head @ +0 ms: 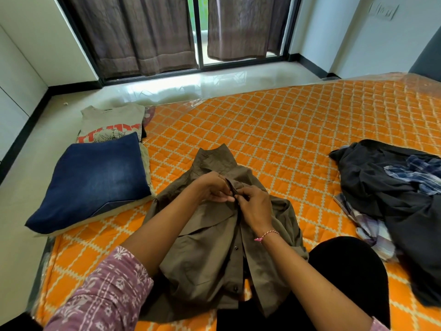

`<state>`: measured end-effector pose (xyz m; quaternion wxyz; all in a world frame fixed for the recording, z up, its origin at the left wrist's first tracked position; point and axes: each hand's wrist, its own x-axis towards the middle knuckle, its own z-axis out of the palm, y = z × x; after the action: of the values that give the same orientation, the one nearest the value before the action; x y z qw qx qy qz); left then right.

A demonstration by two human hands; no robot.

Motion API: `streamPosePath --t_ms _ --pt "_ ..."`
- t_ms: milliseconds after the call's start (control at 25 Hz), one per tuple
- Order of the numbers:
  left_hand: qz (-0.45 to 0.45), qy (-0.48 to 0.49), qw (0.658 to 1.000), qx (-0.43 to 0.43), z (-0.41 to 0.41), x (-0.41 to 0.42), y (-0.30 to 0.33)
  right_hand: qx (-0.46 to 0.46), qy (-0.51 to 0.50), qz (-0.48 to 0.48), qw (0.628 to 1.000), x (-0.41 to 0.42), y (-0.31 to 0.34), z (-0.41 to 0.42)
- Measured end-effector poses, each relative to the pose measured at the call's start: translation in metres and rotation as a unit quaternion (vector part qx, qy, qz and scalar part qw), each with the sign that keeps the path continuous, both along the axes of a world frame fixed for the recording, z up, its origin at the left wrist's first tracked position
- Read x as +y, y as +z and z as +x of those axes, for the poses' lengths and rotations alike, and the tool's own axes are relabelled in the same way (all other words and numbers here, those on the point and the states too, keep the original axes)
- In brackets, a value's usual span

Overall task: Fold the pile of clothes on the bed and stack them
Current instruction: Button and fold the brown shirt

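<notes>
Head view: olive shirt (214, 247) lies front-up on the orange bed (274, 130), collar away from the person. Left hand (212, 188) and right hand (255, 206) each pinch the placket near the collar, fingers curled. Folded jeans (93, 177) left; unfolded dark pile (393, 192) right.
</notes>
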<state>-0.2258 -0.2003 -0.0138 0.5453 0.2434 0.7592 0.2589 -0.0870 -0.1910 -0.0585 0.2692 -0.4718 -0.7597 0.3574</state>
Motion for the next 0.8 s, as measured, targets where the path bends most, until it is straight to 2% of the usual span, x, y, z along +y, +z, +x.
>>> streamPosePath --t_ms 120,640,800 --pt "0.021 0.024 0.999 0.039 0.006 0.0 0.002 -0.018 0.003 0.023 1.0 -0.001 0.0 0.0" --pt "0.069 0.073 0.993 0.06 0.013 -0.003 -0.01 -0.076 -0.022 0.073 0.994 -0.002 -0.004 -0.006" --pt "0.06 0.079 0.994 0.037 0.011 -0.003 -0.011 -0.026 -0.012 0.038 0.999 0.002 -0.006 -0.002"
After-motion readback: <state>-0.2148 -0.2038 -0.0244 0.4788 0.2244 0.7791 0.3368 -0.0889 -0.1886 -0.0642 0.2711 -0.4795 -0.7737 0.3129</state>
